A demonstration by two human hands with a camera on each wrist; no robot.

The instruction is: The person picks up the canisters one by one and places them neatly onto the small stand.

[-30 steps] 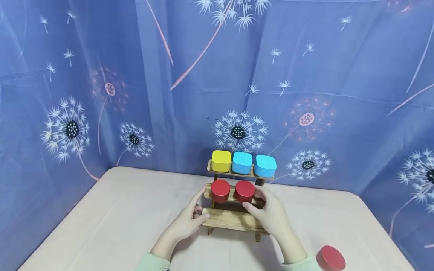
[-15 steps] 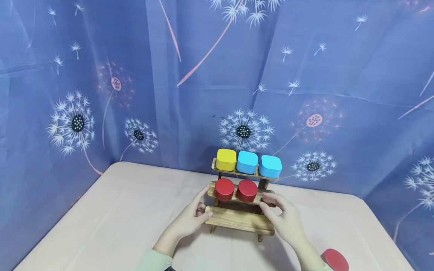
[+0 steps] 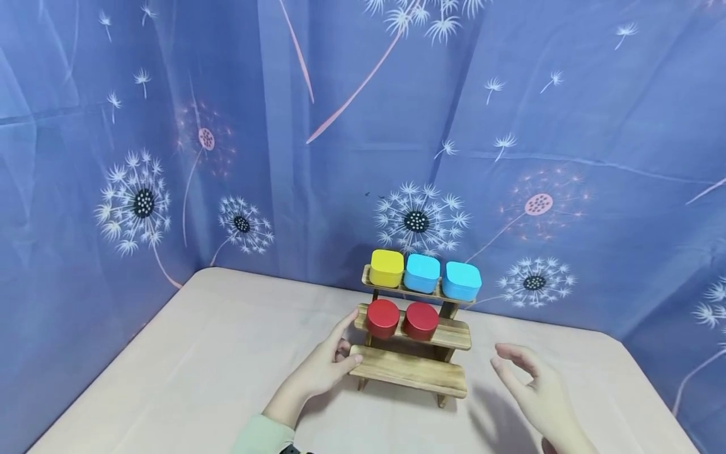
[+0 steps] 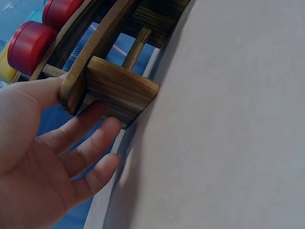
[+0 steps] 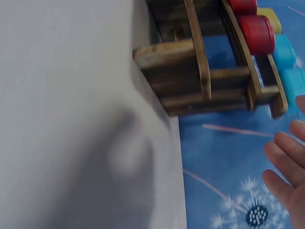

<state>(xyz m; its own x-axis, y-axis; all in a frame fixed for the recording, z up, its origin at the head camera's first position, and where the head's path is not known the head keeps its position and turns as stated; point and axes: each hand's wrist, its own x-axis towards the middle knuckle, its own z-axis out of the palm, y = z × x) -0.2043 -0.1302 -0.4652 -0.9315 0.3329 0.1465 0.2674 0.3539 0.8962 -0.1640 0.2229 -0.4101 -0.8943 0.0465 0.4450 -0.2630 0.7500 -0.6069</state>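
A three-tier wooden stand (image 3: pixel 411 371) stands on the table. On its top tier sit a yellow square box (image 3: pixel 387 268) and two light-blue square boxes (image 3: pixel 422 273). Two red round boxes (image 3: pixel 383 317) share the middle tier, toward its left, and the lowest tier is bare. My left hand (image 3: pixel 317 372) holds the stand's left end, thumb on the lowest tier and index finger reaching up to the middle one. Off to the right, my right hand (image 3: pixel 539 391) is apart from the stand, holding nothing, with its fingers loosely bent.
A pale cloth-covered table (image 3: pixel 187 366) stretches around the stand. Behind it hangs a blue curtain (image 3: pixel 329 208) printed with dandelions, close to the back of the stand.
My right hand has let go of the right-hand red round box and moved right, away from the stand. The left hand stays at the stand. The loose red round box no longer shows.
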